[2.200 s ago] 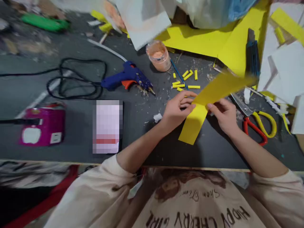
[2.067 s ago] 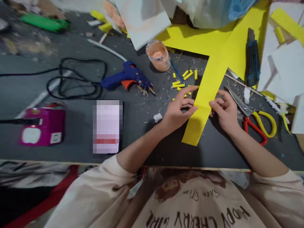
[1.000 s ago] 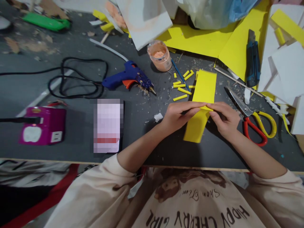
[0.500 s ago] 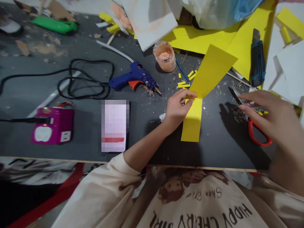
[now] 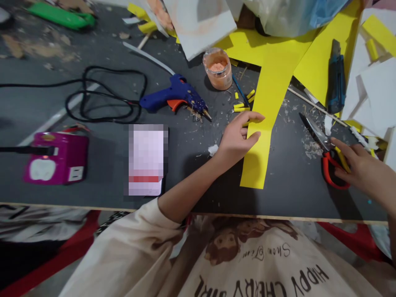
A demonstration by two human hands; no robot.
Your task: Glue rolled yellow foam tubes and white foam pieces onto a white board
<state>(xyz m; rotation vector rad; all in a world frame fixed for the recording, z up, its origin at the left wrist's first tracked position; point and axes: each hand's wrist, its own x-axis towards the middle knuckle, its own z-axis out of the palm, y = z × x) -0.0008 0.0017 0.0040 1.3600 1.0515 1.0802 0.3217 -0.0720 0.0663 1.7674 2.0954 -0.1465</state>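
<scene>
A long yellow paper strip (image 5: pixel 270 95) with a slight bend across it lies in front of me. My left hand (image 5: pixel 238 136) rests on its left edge at the bend, thumb and forefinger spread apart on the paper. To the right, red-handled scissors (image 5: pixel 318 136) lie on the table with blades slightly apart and pointing to the upper left. My right hand (image 5: pixel 359 163) has its fingers around the scissors' handles; part of the far handle is hidden by them.
A blue glue gun (image 5: pixel 176 97), a jar of peach-coloured material (image 5: pixel 219 68) and small yellow rolls (image 5: pixel 239 108) lie beyond my left hand. At left are a phone (image 5: pixel 145 161) and a magenta box (image 5: pixel 55 159). A utility knife (image 5: pixel 336 78) lies on yellow sheets at right.
My right hand has come down from above the scissors onto their handles. My left thumb and forefinger have parted from their pinch, and the strip's far part now lies lower and flatter.
</scene>
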